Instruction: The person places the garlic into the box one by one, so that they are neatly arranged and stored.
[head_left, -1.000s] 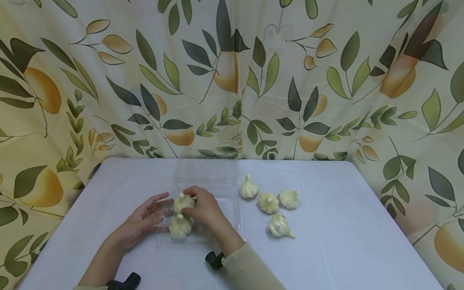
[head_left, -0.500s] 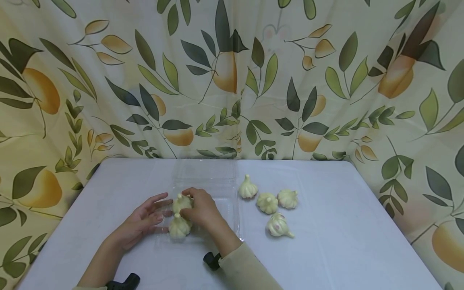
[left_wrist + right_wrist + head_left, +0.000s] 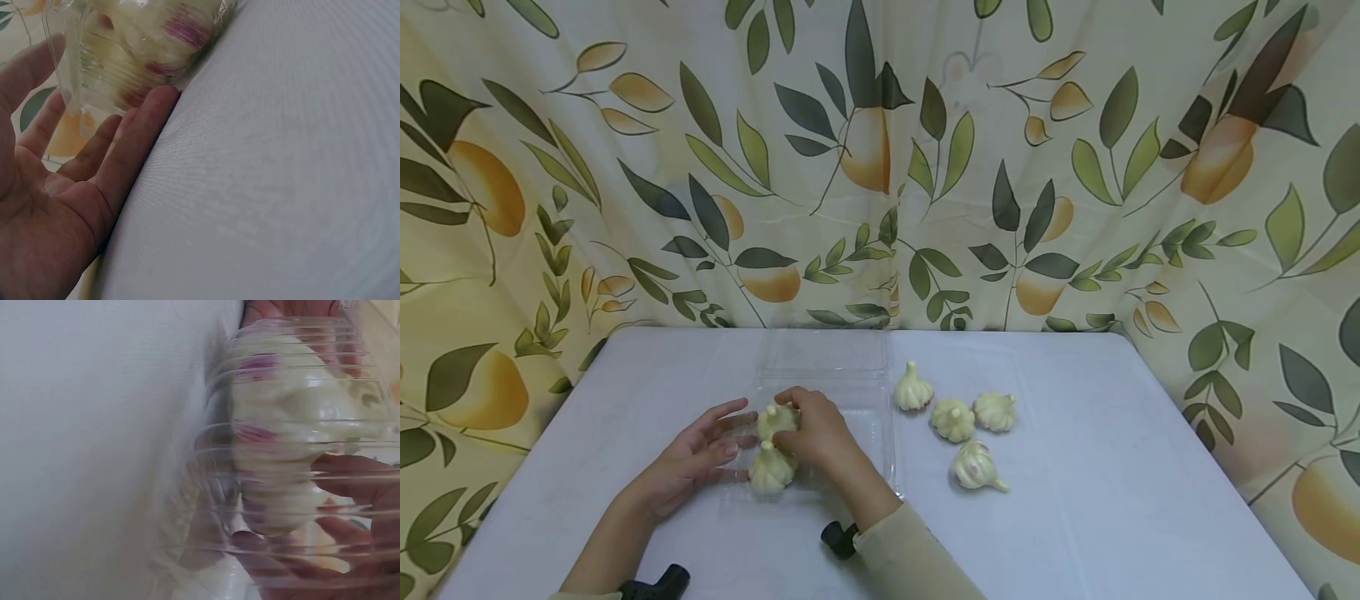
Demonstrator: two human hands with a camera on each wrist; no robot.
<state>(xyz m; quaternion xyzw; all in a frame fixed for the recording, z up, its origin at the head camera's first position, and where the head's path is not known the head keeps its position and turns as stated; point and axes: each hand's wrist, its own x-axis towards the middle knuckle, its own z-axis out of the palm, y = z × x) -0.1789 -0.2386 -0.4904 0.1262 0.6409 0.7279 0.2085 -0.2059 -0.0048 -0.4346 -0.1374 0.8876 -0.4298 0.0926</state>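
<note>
Two garlic bulbs sit at the left side of a clear plastic clamshell box (image 3: 868, 433). My right hand (image 3: 820, 433) reaches into it, thumb and fingers around the farther garlic bulb (image 3: 772, 421). The nearer garlic bulb (image 3: 771, 468) stands right beside it, toward me. My left hand (image 3: 692, 458) is outside the box's left wall, fingers extended and spread, fingertips at the plastic. In the left wrist view, the left fingers (image 3: 134, 144) lie along the ribbed wall. Through the clear wall in the right wrist view show a purple-streaked garlic bulb (image 3: 281, 394) and the right fingers (image 3: 350, 475).
Several more garlic bulbs lie on the white table right of the box: one upright (image 3: 913, 388), two together (image 3: 954, 420), and one on its side (image 3: 977, 467). The box's transparent lid (image 3: 823, 354) lies folded back behind it. A patterned curtain (image 3: 880, 167) hangs behind the table.
Almost nothing differs. Both hands and the garlic bulbs keep their places; the whole head view has shifted very slightly.
</note>
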